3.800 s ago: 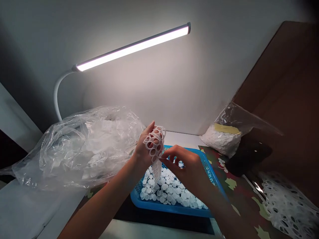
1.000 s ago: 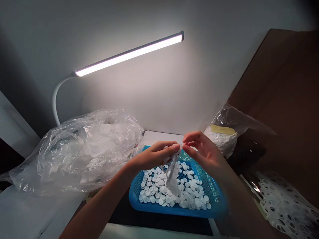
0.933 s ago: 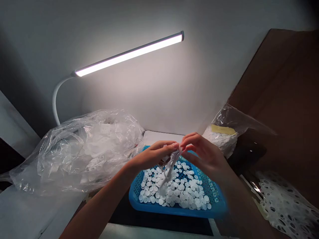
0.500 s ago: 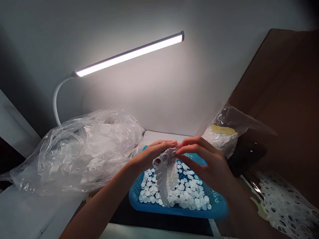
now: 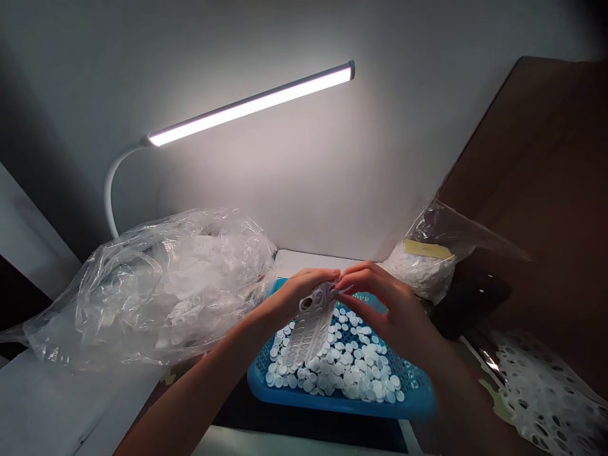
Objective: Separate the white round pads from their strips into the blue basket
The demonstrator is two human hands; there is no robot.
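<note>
Over a blue basket (image 5: pixel 332 407) holding many small white discs (image 5: pixel 375 373), a soft white sheet with rows of round holes (image 5: pixel 308 329) hangs down from both hands. My left hand (image 5: pixel 308 285) is closed on the sheet's upper part, fingers pointing right. From the right, the fingertips of my right hand (image 5: pixel 375 291) pinch the sheet's top edge beside the left fingertips. The exact spot between the fingertips is too small to make out.
A large clear plastic bag of white pieces (image 5: pixel 190 285) lies left. Back right is a bag with a yellow label (image 5: pixel 427 249). White perforated sheets (image 5: pixel 546 386) lie at the lower right. A lit lamp (image 5: pixel 251 104) hangs above.
The hanging sheet has turned and swung, its holes now facing the camera more and its lower end higher. Both hands stay close together, with the right fingers drawn slightly more together.
</note>
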